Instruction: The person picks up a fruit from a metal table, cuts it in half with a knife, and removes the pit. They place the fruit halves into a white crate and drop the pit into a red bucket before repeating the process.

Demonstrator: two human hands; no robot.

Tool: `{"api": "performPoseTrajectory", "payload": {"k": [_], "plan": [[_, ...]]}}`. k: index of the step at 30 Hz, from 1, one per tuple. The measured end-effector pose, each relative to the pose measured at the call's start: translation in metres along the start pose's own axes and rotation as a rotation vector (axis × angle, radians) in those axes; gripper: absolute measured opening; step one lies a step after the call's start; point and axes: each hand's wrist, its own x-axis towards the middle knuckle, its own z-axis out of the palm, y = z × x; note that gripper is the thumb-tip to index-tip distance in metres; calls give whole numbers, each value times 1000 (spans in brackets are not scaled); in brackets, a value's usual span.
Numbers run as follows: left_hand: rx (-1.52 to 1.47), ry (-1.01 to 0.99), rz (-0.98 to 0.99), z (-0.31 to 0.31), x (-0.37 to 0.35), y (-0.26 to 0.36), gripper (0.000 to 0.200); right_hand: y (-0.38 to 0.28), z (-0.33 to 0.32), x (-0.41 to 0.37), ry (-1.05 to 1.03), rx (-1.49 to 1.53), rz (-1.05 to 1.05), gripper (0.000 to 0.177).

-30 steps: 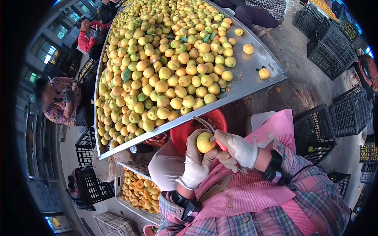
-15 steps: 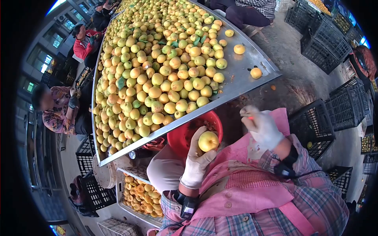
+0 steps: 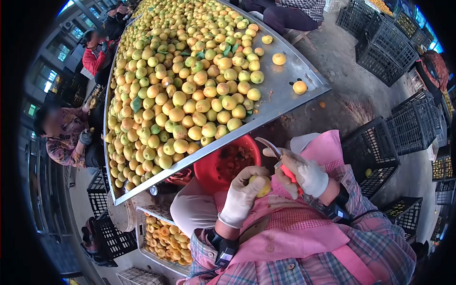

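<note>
Evidently we had one fruit (image 3: 262, 186) in our left hand (image 3: 241, 198), its grip closed around it, with gloved fingers and thumb hiding much of the skin. Our right hand (image 3: 311, 178) had a narrow grip on the red handle of a cutter (image 3: 289, 175), whose curved metal blade (image 3: 268, 144) pointed up and away from us, apart from the fruit. We judged this to be a moment of handling and turning the fruit rather than of cutting it. Bringing the blade to it would have called for a firm left grip, the thumb clear of the edge and a small, controlled turn of the right wrist. We could not tell whether the skin under our fingers was cut.

Both hands were above our lap, close to the red bucket (image 3: 204, 175), which had scraps (image 3: 235, 161) in it. Beyond lay the metal counter (image 3: 278, 92), with a heap of whole fruit (image 3: 180, 95) and two loose ones, one (image 3: 279, 59) farther off and another (image 3: 299, 87) near the corner. To our left, a pale crate (image 3: 140, 228) held cut fruit (image 3: 166, 240).
</note>
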Motion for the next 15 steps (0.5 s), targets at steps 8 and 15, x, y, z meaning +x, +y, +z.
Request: {"api": "performPoseTrajectory", "payload": {"k": [8,15], "plan": [[99,-6,-75,19,10,-4,27,43,-7,0,114,-39,-133,44],[-314,-64,-81,6,2,-18,54,23,-4,-13,101,155,90,43]]}}
